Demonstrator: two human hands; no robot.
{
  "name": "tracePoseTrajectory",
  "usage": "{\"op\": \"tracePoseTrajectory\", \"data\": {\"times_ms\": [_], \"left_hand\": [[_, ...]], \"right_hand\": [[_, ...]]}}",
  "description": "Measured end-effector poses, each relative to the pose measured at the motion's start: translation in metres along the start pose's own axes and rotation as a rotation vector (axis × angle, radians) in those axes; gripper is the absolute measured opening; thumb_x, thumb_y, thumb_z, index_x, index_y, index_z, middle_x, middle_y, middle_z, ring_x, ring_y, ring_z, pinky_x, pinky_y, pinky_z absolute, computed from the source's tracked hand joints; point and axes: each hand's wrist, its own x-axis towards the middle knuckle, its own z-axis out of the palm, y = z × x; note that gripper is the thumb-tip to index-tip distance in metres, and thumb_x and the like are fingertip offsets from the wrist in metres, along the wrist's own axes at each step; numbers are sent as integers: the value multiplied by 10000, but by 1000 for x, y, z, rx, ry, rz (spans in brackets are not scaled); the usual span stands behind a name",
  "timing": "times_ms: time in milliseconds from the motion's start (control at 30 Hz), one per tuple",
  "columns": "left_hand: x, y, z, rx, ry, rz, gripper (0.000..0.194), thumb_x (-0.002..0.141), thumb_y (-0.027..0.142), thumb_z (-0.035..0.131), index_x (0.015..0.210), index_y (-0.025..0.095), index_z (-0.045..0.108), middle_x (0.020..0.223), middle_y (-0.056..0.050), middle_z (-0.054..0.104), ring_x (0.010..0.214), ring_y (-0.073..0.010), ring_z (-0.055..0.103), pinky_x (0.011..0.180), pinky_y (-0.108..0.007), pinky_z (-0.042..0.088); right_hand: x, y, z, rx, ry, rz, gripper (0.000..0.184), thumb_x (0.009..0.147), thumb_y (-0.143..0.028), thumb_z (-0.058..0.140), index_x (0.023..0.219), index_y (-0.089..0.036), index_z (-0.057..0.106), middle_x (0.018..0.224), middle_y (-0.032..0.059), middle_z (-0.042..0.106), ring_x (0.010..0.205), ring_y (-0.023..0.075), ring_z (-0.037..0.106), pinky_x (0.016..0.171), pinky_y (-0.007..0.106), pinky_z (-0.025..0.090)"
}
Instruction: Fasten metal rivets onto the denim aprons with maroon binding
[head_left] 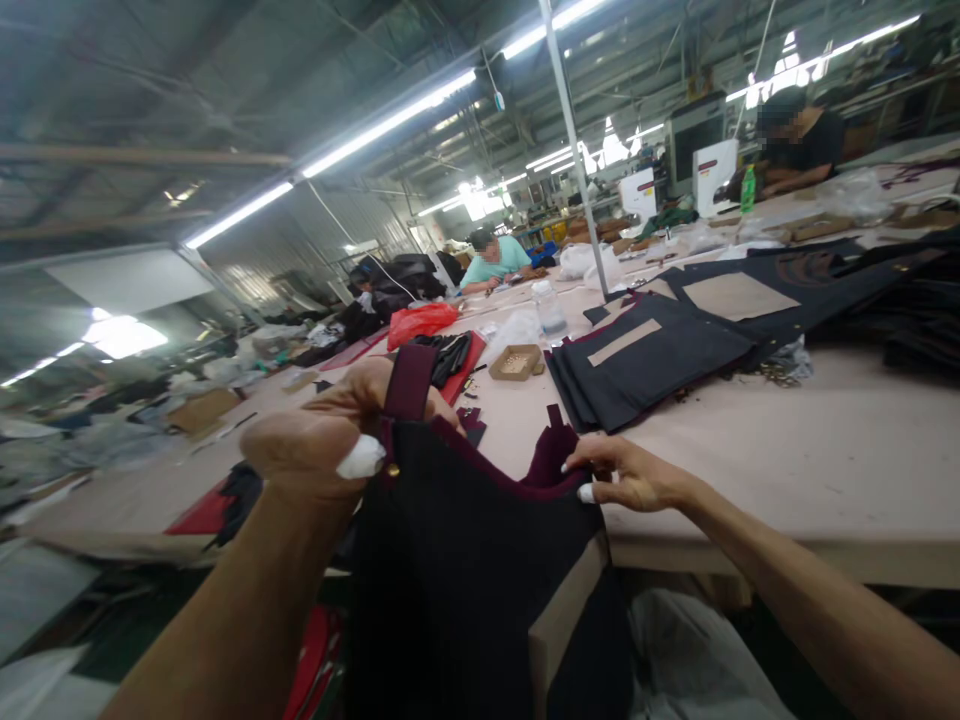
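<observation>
A dark cloth piece, bag-like, with maroon edging and a tan patch (480,540), hangs before me over the table's front edge. My left hand (345,415) is closed on its upper left corner, beside a folded maroon strap (410,382) and a small brass rivet (393,470). The upper right edge is pinched between the thumb and finger of my right hand (634,472). White wrapping covers some of my fingertips. Between the hands the top edge sags in a curve, showing maroon lining (551,455). Its lower end runs out of view.
On the pale table (750,470) lie stacked dark cloth pieces (652,355) at the right. A small box of metal bits (516,362), a clear bottle (549,310) and a red plastic bag (421,322) stand farther back. Behind a metal pole (574,150), people work across the table.
</observation>
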Motion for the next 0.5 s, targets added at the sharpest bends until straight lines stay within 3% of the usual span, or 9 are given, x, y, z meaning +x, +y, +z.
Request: {"op": "tracePoseTrajectory", "data": {"times_ms": [67, 133, 233, 300, 433, 500], "left_hand": [[-3, -4, -6, 14, -167, -57, 280, 535, 270, 613, 732, 87, 690, 723, -102, 714, 567, -227, 628, 529, -355, 546], [-4, -11, -13, 32, -246, -101, 364, 541, 239, 595, 835, 66, 722, 762, -114, 732, 548, -223, 627, 497, -324, 520], [-1, -33, -25, 134, -189, -95, 464, 571, 218, 556, 962, 50, 742, 775, -100, 741, 592, -231, 653, 512, -286, 495], [7, -58, -31, 261, -130, -142, 416, 636, 215, 530, 958, 61, 744, 766, -63, 729, 614, -207, 641, 536, -256, 467], [30, -128, -38, 699, -19, -297, 187, 749, 243, 560, 732, 95, 673, 641, 2, 619, 557, -115, 506, 519, -203, 350], [41, -164, -38, 983, 34, -304, 218, 778, 294, 565, 650, 126, 617, 604, 5, 572, 574, -121, 488, 536, -219, 359]], "right_hand": [[-22, -4, -3, -79, 33, -4, 251, 840, -324, 722, 1057, -197, 717, 879, 26, 631, 703, 145, 517, 621, 254, 411], [-43, -9, -7, -111, 34, 18, 176, 873, -328, 680, 973, -186, 716, 854, 24, 632, 710, 150, 523, 632, 257, 407], [-65, -6, -15, -151, 52, 69, 186, 882, -357, 664, 899, -179, 712, 805, 20, 631, 724, 165, 526, 641, 264, 402], [-72, 10, -20, -186, 86, 126, 211, 878, -383, 659, 891, -183, 725, 789, 22, 646, 721, 178, 532, 629, 270, 395], [-77, 53, -27, -253, 156, 292, 284, 877, -415, 628, 969, -181, 761, 810, 42, 697, 678, 189, 547, 593, 282, 384], [-77, 68, -27, -291, 163, 378, 307, 874, -418, 615, 966, -168, 768, 793, 48, 703, 654, 185, 545, 584, 283, 377]]}}
